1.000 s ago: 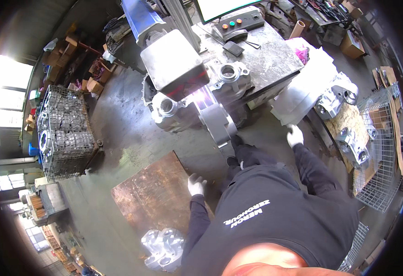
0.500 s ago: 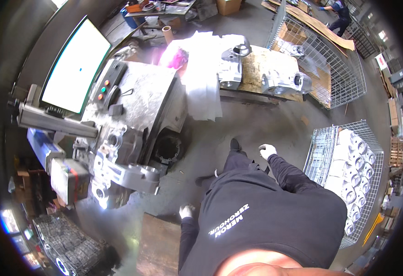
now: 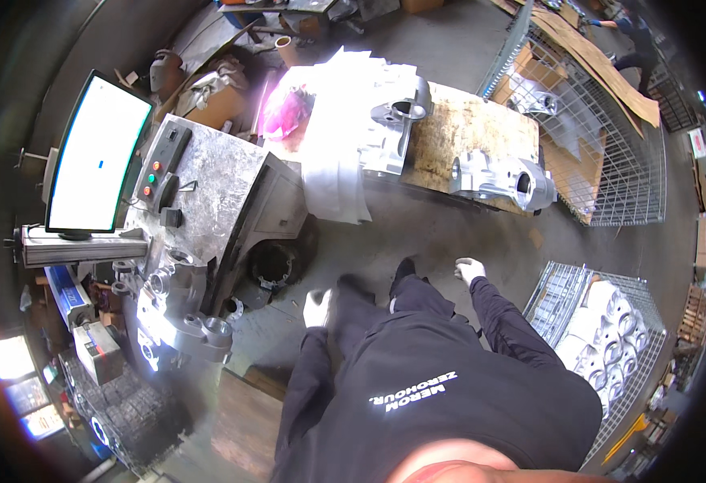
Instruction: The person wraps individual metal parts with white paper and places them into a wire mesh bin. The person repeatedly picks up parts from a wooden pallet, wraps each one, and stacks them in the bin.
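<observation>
My left hand (image 3: 317, 308), in a white glove, hangs in front of my left hip over the floor. Its fingers are loose and slightly apart, and I see nothing in it. My right hand (image 3: 469, 270), gloved too, is held out ahead at the right with loosely bent fingers and holds nothing. Neither hand touches anything. Ahead, a wooden-topped workbench (image 3: 441, 137) carries a silver metal casting (image 3: 502, 179) at its right and another casting (image 3: 393, 113) beside white sheeting (image 3: 333, 173). At the left, a machined casting (image 3: 180, 330) sits by the machine.
A grey metal table (image 3: 216, 165) with a button panel (image 3: 153, 173) and a bright monitor (image 3: 97, 157) stands left. Wire cages stand right; the nearer cage (image 3: 558, 306) holds several castings (image 3: 610, 338). A brown board (image 3: 248, 419) lies at lower left. Another person (image 3: 631, 40) is far right.
My view has turned and moved toward the bench, which now looks nearer. My left hand has swung forward from beside my body; my right hand stays out ahead.
</observation>
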A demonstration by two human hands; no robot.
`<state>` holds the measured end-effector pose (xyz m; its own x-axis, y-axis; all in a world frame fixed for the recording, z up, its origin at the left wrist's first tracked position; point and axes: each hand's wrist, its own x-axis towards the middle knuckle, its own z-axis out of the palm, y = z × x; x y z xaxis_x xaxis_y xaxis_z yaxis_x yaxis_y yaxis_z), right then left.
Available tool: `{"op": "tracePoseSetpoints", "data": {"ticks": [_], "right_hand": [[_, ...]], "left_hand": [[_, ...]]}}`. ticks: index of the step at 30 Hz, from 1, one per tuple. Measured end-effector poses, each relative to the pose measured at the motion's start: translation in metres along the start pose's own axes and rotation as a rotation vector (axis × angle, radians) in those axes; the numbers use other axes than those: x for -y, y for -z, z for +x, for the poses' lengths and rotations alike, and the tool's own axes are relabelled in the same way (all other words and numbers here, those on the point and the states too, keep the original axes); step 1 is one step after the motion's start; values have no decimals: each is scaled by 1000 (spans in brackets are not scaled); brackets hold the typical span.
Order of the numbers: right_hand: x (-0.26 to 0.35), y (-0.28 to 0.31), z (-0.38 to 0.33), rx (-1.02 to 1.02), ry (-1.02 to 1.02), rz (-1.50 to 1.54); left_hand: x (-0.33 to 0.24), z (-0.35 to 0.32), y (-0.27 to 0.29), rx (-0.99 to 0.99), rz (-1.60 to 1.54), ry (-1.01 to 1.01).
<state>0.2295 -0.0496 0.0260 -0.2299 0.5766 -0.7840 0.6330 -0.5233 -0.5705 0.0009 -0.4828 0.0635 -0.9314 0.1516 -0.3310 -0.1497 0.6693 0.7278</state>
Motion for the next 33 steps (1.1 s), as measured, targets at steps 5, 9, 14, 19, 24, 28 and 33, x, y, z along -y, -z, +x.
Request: {"op": "tracePoseSetpoints", "data": {"ticks": [5, 9, 14, 19, 24, 28, 33], "right_hand": [[19, 44, 22, 2, 44, 25], [6, 82, 13, -77, -5, 77], [4, 114, -42, -219, -151, -363], [53, 102, -71, -186, -249, -126], [95, 63, -68, -218, -249, -55], [121, 34, -60, -158, -292, -110], [181, 0, -31, -60, -165, -223]], "left_hand": [[-97, 89, -43, 90, 98, -29], [-155, 196, -84, 254, 201, 40], [-201, 315, -158, 128, 213, 24], [-222, 430, -226, -9, 257, -20], [-215, 491, -260, 43, 542, -19], [-186, 514, -261, 8, 558, -133], [-207, 541, -218, -75, 494, -267]]}}
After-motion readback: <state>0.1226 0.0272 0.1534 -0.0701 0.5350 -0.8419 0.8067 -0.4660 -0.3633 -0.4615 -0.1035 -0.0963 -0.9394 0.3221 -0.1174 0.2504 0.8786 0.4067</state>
